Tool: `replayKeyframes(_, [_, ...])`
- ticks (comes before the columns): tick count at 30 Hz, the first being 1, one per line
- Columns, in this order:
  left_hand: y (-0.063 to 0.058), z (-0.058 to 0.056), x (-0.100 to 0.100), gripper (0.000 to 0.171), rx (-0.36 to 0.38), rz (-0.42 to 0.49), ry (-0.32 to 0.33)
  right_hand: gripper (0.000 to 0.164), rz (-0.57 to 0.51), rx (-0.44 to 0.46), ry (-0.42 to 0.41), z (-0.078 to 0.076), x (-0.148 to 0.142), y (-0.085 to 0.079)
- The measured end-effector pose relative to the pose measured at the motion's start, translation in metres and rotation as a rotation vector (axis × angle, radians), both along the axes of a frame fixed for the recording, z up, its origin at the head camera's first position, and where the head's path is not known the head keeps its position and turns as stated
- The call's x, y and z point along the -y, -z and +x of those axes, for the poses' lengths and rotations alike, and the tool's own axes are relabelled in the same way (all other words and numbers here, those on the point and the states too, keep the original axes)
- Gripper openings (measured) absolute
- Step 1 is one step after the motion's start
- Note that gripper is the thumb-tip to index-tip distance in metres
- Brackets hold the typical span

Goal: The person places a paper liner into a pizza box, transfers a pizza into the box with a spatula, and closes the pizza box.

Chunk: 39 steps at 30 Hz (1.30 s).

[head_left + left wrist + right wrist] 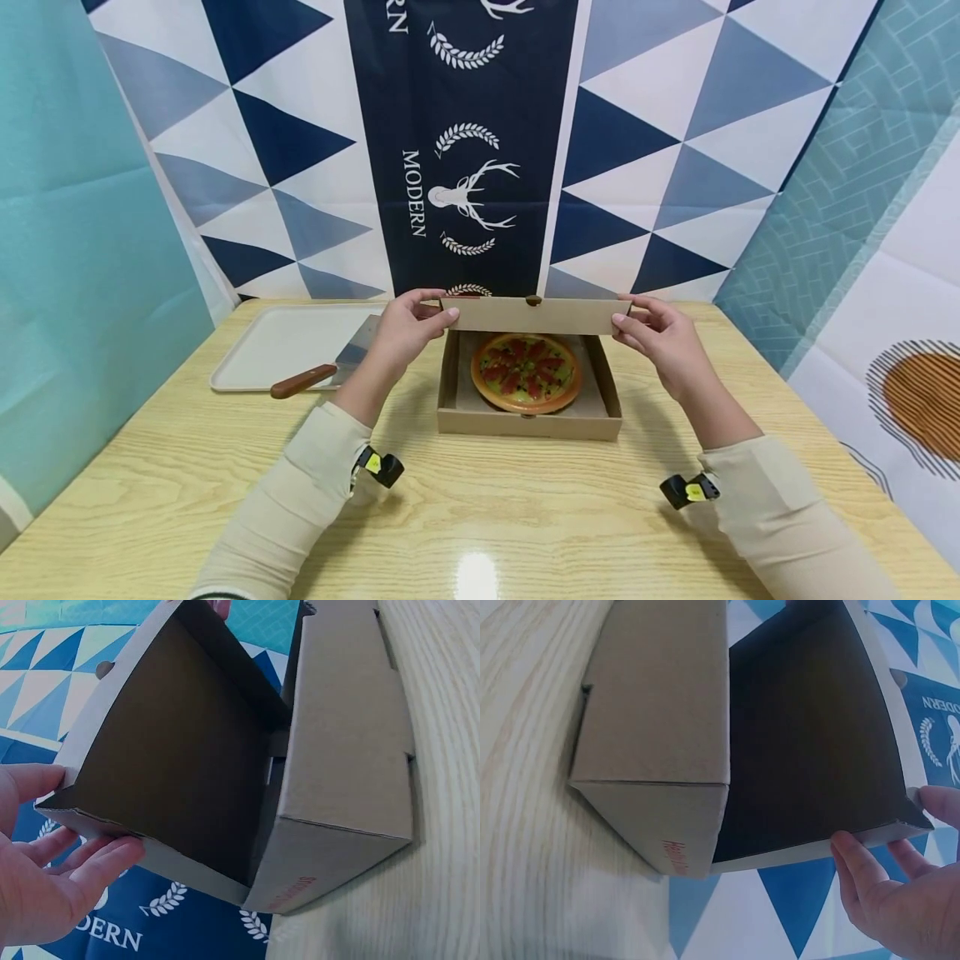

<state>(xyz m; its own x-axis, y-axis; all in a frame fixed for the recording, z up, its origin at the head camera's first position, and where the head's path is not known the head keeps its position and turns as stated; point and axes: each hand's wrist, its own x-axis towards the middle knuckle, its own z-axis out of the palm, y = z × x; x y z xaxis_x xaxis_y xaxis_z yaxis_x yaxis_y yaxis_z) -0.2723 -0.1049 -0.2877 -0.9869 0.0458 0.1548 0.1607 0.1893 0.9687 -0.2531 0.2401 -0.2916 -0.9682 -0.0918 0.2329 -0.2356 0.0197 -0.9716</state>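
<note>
A brown cardboard pizza box [529, 426] stands on the table with its lid [495, 317] raised partway, front flap facing me. Inside the box lies a round pizza [527, 373] with red toppings on a paper liner. My left hand [405, 329] pinches the lid's left front corner, thumb on the flap and fingers along the side. At the opposite corner, my right hand [667, 342] holds the lid the same way. Both wrist views show the lid's dark inner face [180, 750] tilted up from the box; the pizza is hidden there by the box walls.
To the left, a cream tray [277, 346] lies on the wooden table [420, 517]. A spatula with a wooden handle [303, 381] rests across the tray's edge, its metal blade partly behind my left hand. Patterned cloth [465, 167] hangs behind the table.
</note>
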Motion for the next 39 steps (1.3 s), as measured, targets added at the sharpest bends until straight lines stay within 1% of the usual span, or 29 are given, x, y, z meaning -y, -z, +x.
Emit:
replayKeyframes(3, [0.003, -0.001, 0.000, 0.043, 0.006, -0.002, 0.003, 0.037, 0.029, 0.010, 0.003, 0.000, 0.000, 0.002])
replayKeyframes(5, [0.004, -0.001, 0.001, 0.043, 0.012, -0.015, 0.001, 0.045, 0.061, 0.010, 0.011, 0.001, 0.000, 0.003])
replayKeyframes(7, [0.006, -0.001, 0.001, 0.044, 0.018, -0.037, -0.003, 0.051, 0.099, 0.012, 0.020, 0.001, 0.000, 0.004])
replayKeyframes(10, [0.008, -0.001, 0.002, 0.045, 0.031, -0.065, -0.007, 0.056, 0.156, 0.011, 0.030, 0.001, 0.000, 0.005])
replayKeyframes(14, [0.012, 0.001, 0.002, 0.046, 0.035, -0.084, -0.004, 0.056, 0.215, 0.025, 0.036, 0.002, -0.001, 0.008])
replayKeyframes(18, [0.016, 0.002, 0.003, 0.048, 0.047, -0.098, -0.005, 0.056, 0.299, 0.038, 0.047, 0.004, -0.002, 0.011])
replayKeyframes(21, [0.019, 0.003, 0.004, 0.050, 0.056, -0.125, -0.006, 0.057, 0.357, 0.045, 0.052, 0.005, -0.003, 0.012])
replayKeyframes(26, [0.025, 0.003, 0.005, 0.049, 0.045, -0.158, 0.004, 0.058, 0.404, 0.061, 0.058, 0.007, -0.004, 0.016])
replayKeyframes(31, [0.029, 0.004, 0.005, 0.049, 0.048, -0.162, 0.014, 0.058, 0.444, 0.077, 0.070, 0.009, -0.004, 0.019])
replayKeyframes(39, [0.033, 0.005, 0.006, 0.045, 0.060, -0.145, 0.024, 0.058, 0.490, 0.105, 0.083, 0.009, -0.005, 0.022])
